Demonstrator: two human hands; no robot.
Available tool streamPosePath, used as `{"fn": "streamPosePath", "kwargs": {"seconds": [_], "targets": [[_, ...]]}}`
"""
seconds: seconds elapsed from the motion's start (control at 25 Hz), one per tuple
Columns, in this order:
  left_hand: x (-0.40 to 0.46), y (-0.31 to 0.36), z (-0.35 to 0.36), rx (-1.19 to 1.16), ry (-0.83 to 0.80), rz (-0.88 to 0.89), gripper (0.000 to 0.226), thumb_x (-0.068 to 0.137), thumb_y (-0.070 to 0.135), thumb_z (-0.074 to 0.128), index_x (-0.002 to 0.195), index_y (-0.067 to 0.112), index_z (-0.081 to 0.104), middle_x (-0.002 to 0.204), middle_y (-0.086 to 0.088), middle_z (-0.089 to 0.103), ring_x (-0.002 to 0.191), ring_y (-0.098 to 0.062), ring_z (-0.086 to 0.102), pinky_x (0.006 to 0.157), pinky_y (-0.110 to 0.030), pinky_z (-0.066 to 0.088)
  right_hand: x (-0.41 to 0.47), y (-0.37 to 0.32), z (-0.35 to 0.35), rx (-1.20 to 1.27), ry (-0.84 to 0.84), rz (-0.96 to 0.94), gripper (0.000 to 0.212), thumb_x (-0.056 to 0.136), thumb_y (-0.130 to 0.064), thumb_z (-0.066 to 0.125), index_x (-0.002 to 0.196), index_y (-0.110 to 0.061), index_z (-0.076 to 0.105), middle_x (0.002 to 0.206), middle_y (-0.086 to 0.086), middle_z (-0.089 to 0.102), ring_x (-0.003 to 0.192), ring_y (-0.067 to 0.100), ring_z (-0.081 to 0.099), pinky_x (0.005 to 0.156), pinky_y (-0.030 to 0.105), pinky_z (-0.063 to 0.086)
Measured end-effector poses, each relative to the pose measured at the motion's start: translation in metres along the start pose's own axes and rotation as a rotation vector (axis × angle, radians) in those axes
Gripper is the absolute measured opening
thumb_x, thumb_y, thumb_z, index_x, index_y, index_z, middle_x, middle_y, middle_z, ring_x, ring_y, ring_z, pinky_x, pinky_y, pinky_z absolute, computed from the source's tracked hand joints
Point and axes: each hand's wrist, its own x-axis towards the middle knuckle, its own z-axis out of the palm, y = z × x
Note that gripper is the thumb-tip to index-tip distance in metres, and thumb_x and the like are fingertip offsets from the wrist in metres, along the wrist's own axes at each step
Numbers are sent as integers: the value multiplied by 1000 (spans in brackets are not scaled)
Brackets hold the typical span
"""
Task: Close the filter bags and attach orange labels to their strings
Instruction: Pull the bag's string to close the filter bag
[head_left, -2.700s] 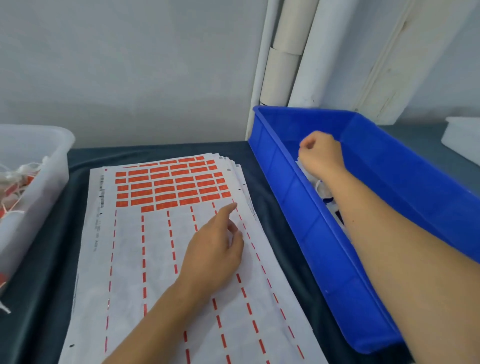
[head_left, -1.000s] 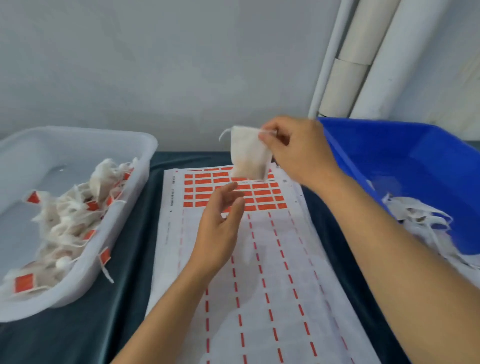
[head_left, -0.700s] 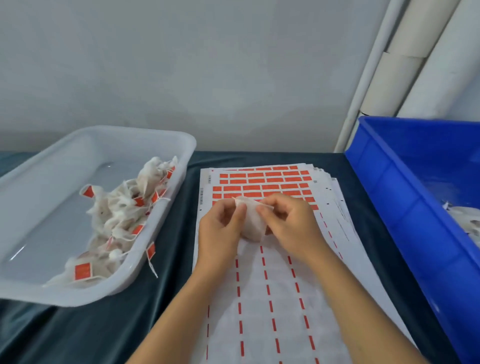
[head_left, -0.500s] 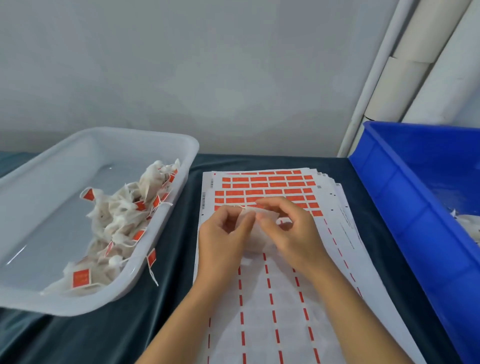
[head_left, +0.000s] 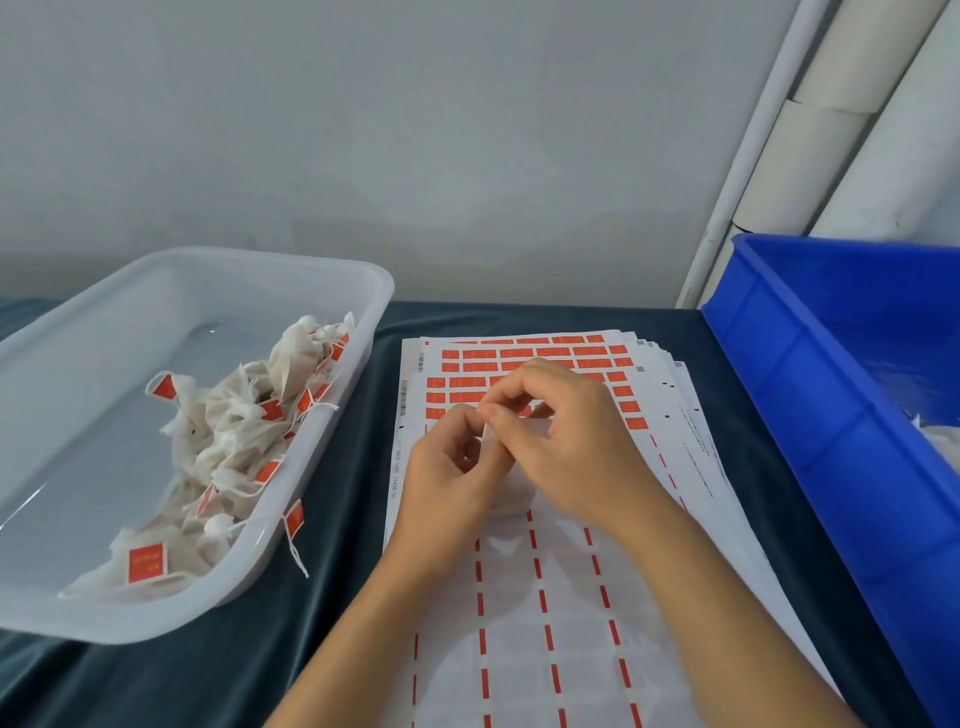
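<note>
Left hand (head_left: 447, 483) and right hand (head_left: 566, 441) both pinch a white filter bag (head_left: 511, 496) above the label sheets (head_left: 550, 613); finished bags fill the clear tray (head_left: 291, 525).

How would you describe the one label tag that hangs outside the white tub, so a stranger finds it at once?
Find the white tub on the left of the dark cloth. At its near right rim, one orange label dangles over the edge on a white string. All the other labelled bags lie inside the tub.
</note>
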Motion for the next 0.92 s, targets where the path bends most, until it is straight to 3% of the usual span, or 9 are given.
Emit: {"fn": "streamPosePath", "kwargs": {"seconds": [0.12,0.2,0.28,0.4,0.48,0.56,0.64,0.92], "targets": [[-2,5,3,1,-160,-19,20,103,30,58,119,37,68,110,10,77,103,-17,75,81,-33,64,-2,-6,6,21,-12,57,4,100,-31,66,100,-35,66,100,-21,66,99,-1,62,82,7,50],[-4,5,4,25,-222,-59,18,104,24,56,107,35,70,98,8,79,93,-16,77,74,-24,62,-3,-10,9,50,8,77,7,101,-30,66,98,-37,64,97,-24,66,100,-8,60,76,1,47],[-4,5,4,44,-240,-75,29,108,19,54,91,34,72,85,3,78,83,-19,77,70,-25,61,-3,-13,10,70,55,90,11,100,-29,66,96,-39,63,94,-27,65,102,-12,58,73,-2,46],[-7,7,4,43,-253,-54,31,106,36,51,83,42,71,82,2,77,80,-19,76,69,-24,60,-2,-14,11,87,155,127,17,99,-26,68,91,-40,62,90,-31,63,102,-15,57,73,-4,44],[-10,3,4,61,-272,-73,32,107,38,50,83,37,71,82,1,76,78,-18,74,68,-23,59,1,-13,9,112,217,186,20,99,-25,68,86,-39,62,86,-28,65,97,-16,60,68,-4,44],[-11,-2,6,123,-298,-131,39,109,34,46,81,37,72,81,2,74,78,-16,72,70,-26,59,6,-11,4,141,286,248,20,101,-26,66,85,-37,62,81,-23,68,88,-14,64,62,0,47],[-11,-4,5,156,-299,-158,44,111,36,42,80,44,73,81,6,72,78,-11,69,72,-17,56,12,-10,-5,172,340,306,17,102,-30,63,86,-34,63,80,-18,70,82,-10,67,60,6,51],[-13,-4,5,115,-332,-211,45,97,64,38,91,42,77,90,14,72,90,-2,66,78,-2,45,14,2,-18,395,442,517,22,105,-29,60,86,-22,70,76,-11,76,70,8,76,67,26,64]]}}
